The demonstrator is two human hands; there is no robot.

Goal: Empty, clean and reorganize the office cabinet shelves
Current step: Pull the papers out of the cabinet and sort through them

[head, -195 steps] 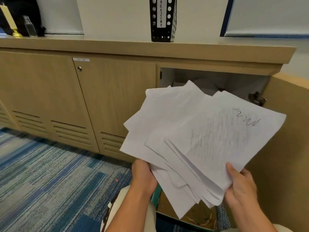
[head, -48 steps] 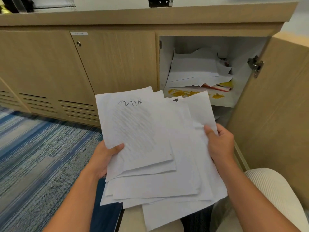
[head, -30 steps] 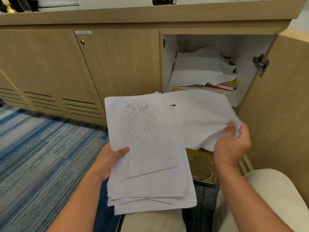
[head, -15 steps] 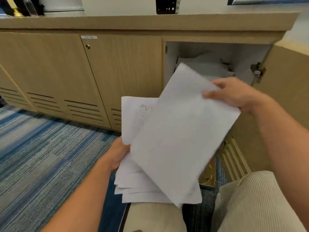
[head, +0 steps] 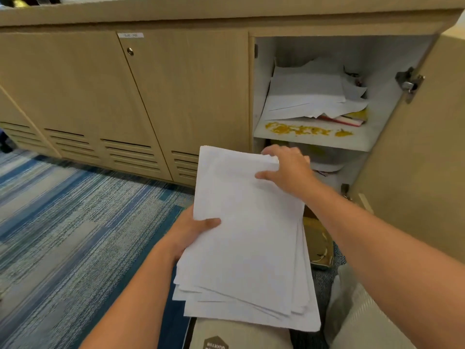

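Striped blue carpet (head: 75, 222) fronts an open cabinet (head: 415, 159). Left hand (head: 191, 233) grips a paper stack (head: 246, 243) over the lap; right hand (head: 286, 170) curls around its top edge. Emptying is partial (papers (head: 307, 94) and yellow crumbs (head: 297, 128) remain on the shelf (head: 352, 144)); cleaning is undone.

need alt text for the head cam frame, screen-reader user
A person's left hand and right hand hold a stack of white papers in front of an open cabinet. Its upper shelf carries a messy paper pile and scattered yellow crumbs; blue striped carpet lies to the left.
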